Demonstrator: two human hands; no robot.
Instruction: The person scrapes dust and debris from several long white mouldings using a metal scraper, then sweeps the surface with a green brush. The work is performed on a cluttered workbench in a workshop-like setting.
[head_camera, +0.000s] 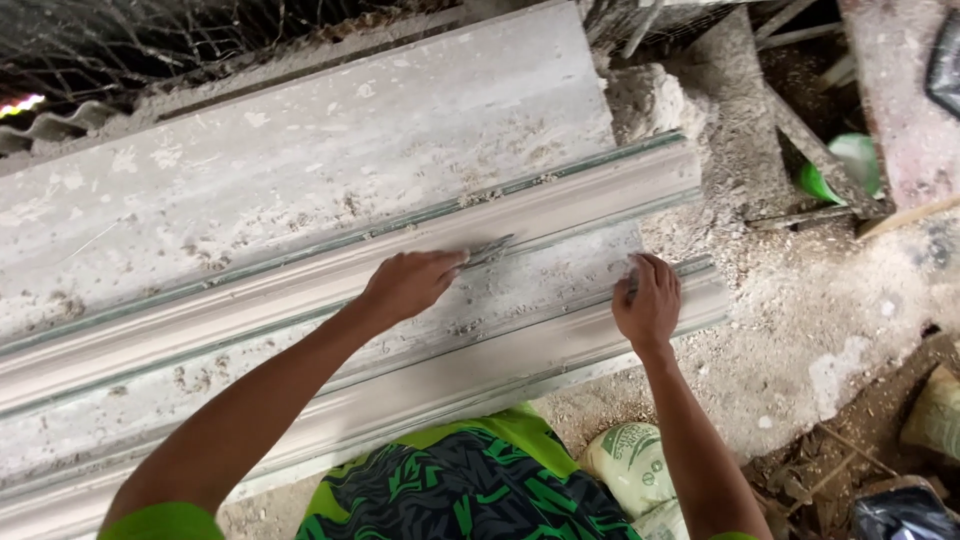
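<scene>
Moulding (300, 300), long and pale grey with ridges and grooves, fills most of the view and runs from lower left to upper right; a flat, crumb-strewn band lies along its middle. To scrape it well, the blade likely needs a low angle and steady pressure along the groove, so it lifts residue without gouging the profile. Beyond its end, dusty ground (800, 330) carries loose debris, a white sack (628, 462) near the person's legs, a green container (848, 165) among scrap timber, and wire mesh (150, 40) at the top. The right hand (648, 302) rests at the moulding's end, fingers curled over something pale that I cannot identify. The left hand (408, 285) grips a small metal scraper (490, 249), fingers closed on its handle, its tip touching the ridge edge.
</scene>
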